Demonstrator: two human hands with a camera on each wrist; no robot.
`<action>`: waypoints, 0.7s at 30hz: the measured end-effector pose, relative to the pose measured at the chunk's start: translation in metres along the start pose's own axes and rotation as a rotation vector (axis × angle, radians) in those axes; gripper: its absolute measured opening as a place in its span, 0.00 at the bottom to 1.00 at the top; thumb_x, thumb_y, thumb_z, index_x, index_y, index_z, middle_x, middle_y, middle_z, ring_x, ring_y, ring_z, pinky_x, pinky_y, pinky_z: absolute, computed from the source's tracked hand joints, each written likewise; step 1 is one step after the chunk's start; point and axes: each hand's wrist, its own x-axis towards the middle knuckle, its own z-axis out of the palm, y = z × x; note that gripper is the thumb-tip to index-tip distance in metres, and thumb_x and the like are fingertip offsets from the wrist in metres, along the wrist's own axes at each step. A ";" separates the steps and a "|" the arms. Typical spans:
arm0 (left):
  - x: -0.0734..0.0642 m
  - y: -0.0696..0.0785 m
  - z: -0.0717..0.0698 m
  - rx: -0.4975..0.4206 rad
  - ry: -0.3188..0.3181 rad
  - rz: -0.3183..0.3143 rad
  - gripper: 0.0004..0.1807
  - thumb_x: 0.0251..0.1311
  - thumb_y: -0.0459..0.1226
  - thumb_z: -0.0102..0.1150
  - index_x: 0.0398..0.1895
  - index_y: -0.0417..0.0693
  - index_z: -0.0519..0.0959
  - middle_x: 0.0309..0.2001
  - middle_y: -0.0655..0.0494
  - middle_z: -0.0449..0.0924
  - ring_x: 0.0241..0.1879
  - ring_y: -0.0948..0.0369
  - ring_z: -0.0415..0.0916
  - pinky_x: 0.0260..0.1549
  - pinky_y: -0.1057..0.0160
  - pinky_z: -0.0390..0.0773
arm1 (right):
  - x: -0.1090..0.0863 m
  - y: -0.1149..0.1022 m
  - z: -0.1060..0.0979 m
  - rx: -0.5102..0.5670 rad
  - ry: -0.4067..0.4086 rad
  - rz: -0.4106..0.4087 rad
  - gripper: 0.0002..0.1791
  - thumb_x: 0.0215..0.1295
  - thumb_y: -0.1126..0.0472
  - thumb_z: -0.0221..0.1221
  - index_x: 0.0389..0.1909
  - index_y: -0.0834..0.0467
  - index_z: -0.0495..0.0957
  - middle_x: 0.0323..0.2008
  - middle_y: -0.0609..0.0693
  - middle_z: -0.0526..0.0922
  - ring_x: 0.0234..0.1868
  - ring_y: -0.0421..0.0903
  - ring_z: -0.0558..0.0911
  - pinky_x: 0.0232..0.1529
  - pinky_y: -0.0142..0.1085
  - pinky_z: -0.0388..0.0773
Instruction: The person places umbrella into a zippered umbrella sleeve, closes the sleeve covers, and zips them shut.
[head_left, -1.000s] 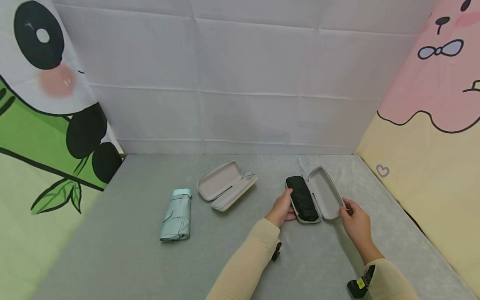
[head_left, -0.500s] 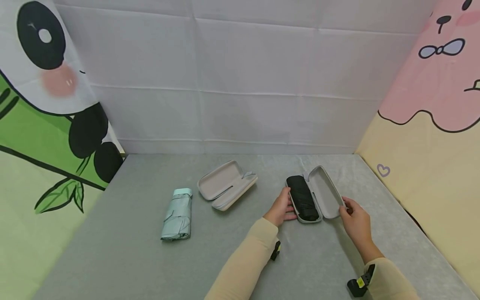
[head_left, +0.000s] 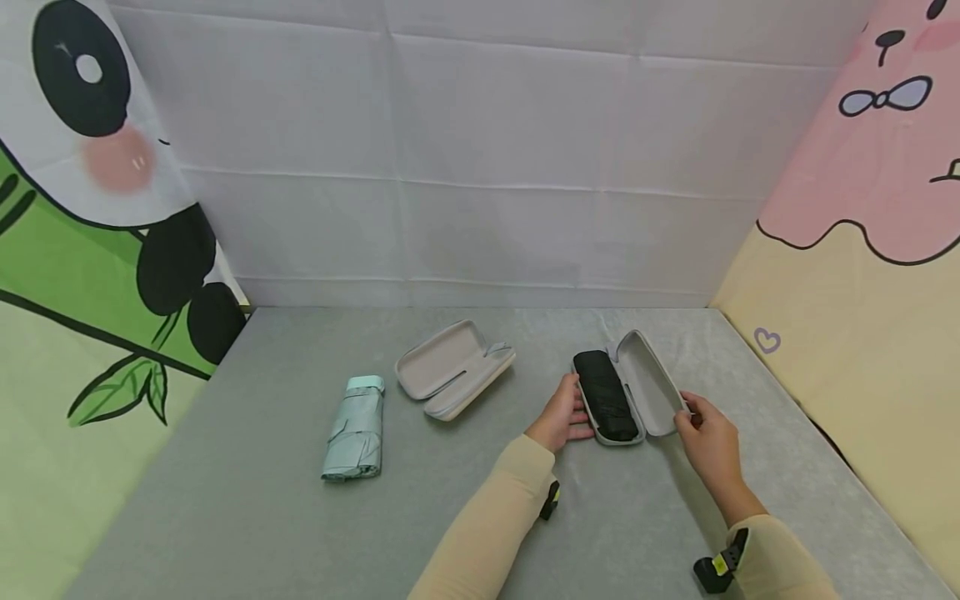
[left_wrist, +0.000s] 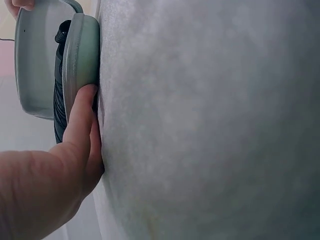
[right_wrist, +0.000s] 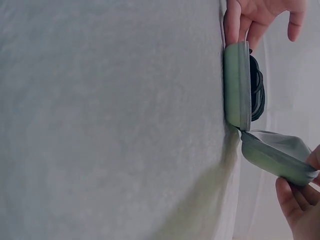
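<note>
One green case (right_wrist: 236, 89), one beige case (head_left: 442, 363), one black bundle (head_left: 606, 397), one teal bundle (head_left: 355, 430); left hand (head_left: 558, 417), straight-fingered, touches green case; right hand (head_left: 709, 437) pinches its lid (head_left: 651, 388).

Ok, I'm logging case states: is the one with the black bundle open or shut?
Open: its lid stands raised away from the base, pinched by the right hand, leaving the black bundle exposed.

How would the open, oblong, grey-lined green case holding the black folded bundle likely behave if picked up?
The green case looks stiff: its curved walls show no sag. Its lid may swing, joined along one side and pinched by the right hand. The black bundle might slide out if tilted, bulging above the rim.
</note>
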 end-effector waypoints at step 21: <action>0.000 -0.001 -0.001 -0.001 -0.018 0.012 0.38 0.61 0.53 0.38 0.62 0.29 0.60 0.56 0.34 0.65 0.52 0.41 0.68 0.44 0.44 0.75 | 0.000 -0.005 0.004 -0.022 0.031 -0.105 0.16 0.55 0.73 0.53 0.46 0.68 0.79 0.32 0.60 0.82 0.27 0.49 0.79 0.21 0.31 0.70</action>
